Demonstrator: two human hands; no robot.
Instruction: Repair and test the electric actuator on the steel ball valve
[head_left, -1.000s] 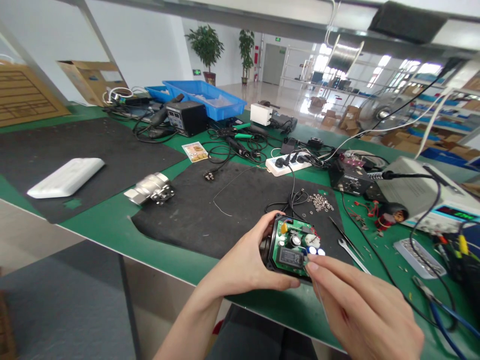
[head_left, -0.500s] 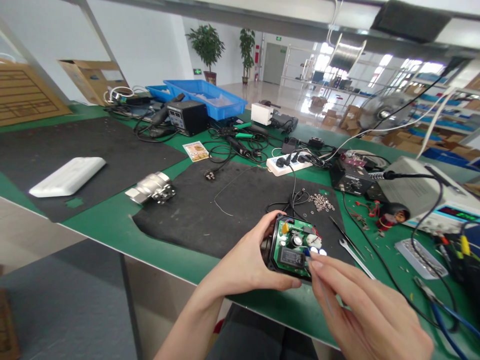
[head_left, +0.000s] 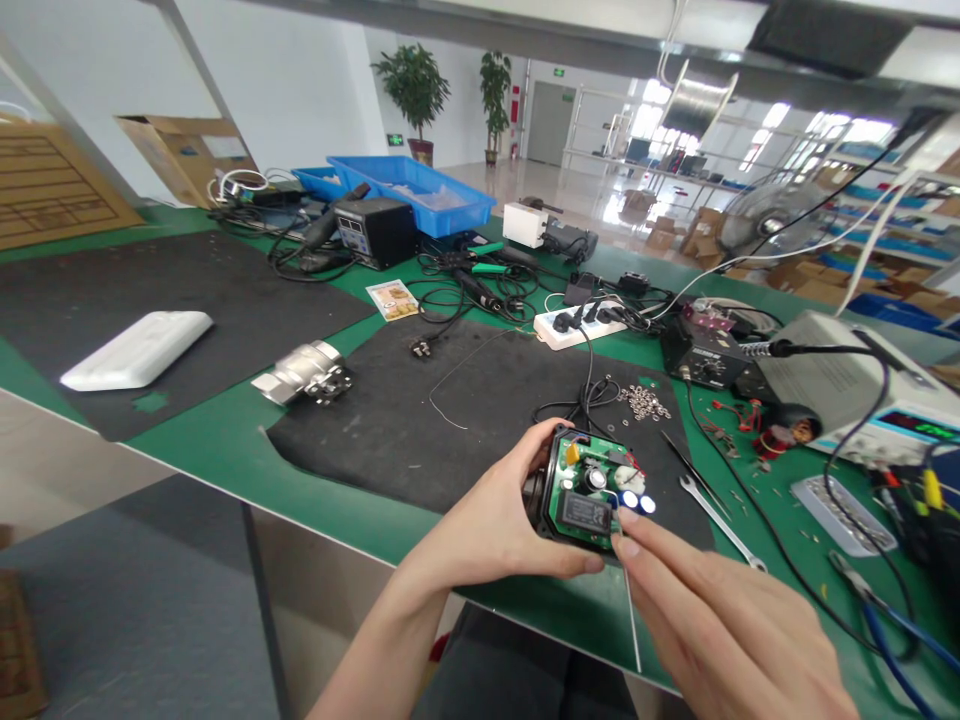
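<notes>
My left hand [head_left: 517, 520] is wrapped round a black housing [head_left: 553, 470] that holds a green circuit board [head_left: 576, 482] with its parts facing up. A black block-shaped component [head_left: 586, 513], a yellow part, round capacitors and red wires show on the board. My right hand [head_left: 720, 600] is closed at the board's near right corner, fingertips pinched together. From under those fingers a thin pale strip [head_left: 634, 625], maybe a wire or a slim tool, hangs toward the table edge. Its upper end is hidden by the fingertips.
A metal valve body [head_left: 304, 374] and a white case [head_left: 139, 350] lie to the left. Right of the board are small nuts [head_left: 645, 403], a wrench [head_left: 720, 522], tweezers [head_left: 694, 468], a parts box [head_left: 844, 515] and pliers [head_left: 851, 575]. A power strip [head_left: 577, 325] stands behind.
The thin pale strip has swung to hang more upright below my right fingers. My right hand has shifted slightly down and left; my left hand keeps holding the housing.
</notes>
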